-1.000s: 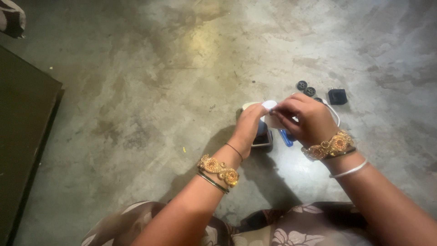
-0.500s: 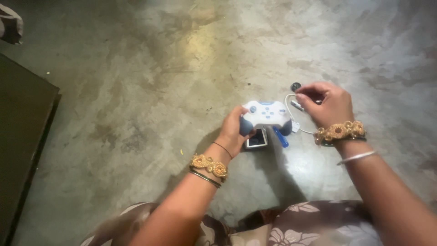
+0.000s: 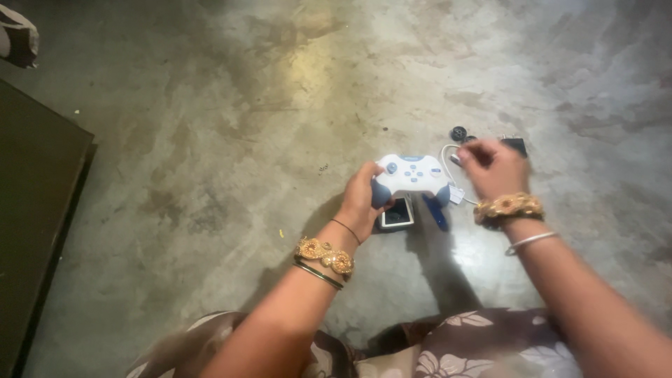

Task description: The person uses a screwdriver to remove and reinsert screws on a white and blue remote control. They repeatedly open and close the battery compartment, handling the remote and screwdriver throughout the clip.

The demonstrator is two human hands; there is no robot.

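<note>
Your left hand (image 3: pixel 360 199) grips the white game controller (image 3: pixel 411 175) above the floor (image 3: pixel 210 140). Your right hand (image 3: pixel 490 164) seems to pinch its white cord (image 3: pixel 448 155). Small black parts (image 3: pixel 458 133) lie just past it, untouched.

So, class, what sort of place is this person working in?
Probably a home or small workshop floor: bare concrete floor, the person seated on it, a game controller and small parts laid out there.

Mottled grey concrete floor (image 3: pixel 210 140) carries a small phone-like device (image 3: pixel 397 213), a blue pen-shaped object (image 3: pixel 437 212) and round black parts (image 3: pixel 458 133), possibly wheels
</note>
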